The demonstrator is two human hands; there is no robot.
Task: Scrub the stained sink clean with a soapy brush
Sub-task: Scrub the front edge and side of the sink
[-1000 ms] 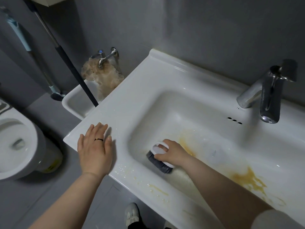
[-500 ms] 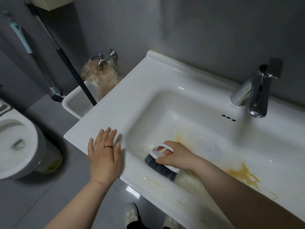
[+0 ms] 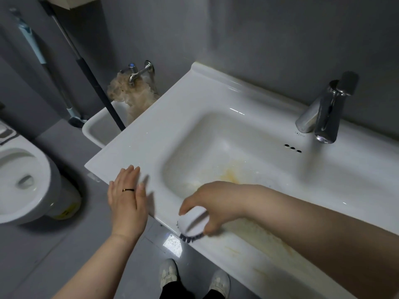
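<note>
The white sink (image 3: 194, 100) has yellow-brown stains (image 3: 231, 174) on the basin floor and along its front rim (image 3: 265, 236). My right hand (image 3: 218, 203) grips a white-handled scrub brush (image 3: 193, 223) with dark bristles, pressed on the sink's front rim near the left end. My left hand (image 3: 127, 199), wearing a dark ring, lies flat with straight fingers at the sink's front left corner.
A chrome faucet (image 3: 326, 111) stands at the back right, with overflow holes (image 3: 292, 148) below it. A white toilet (image 3: 23, 182) is at the left. A small mop basin (image 3: 99, 126) with a wall tap (image 3: 138, 72), a mop pole (image 3: 95, 80) and my shoes (image 3: 169, 275) are below.
My right hand lifted the brush out of the basin onto the front rim. My left hand slid right along the sink's front edge.
</note>
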